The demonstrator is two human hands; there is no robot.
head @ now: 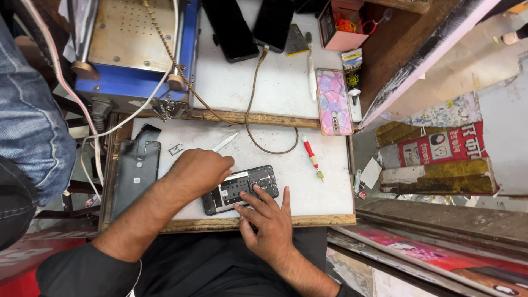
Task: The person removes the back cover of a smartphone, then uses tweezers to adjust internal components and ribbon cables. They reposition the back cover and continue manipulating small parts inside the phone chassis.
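left of the opened phone (pixel 240 190) on the white board (pixel 324 192) lies its black back cover (pixel 136 170), with a small metal tray (pixel 176 149) above it. your left hand (pixel 198 171) grips a white tool (pixel 224 142), fingers curled around it, at the phone's upper left edge. your right hand (pixel 269 217) presses spread fingers flat on the phone's lower right part. right of the phone lies a red screwdriver (pixel 312 158).
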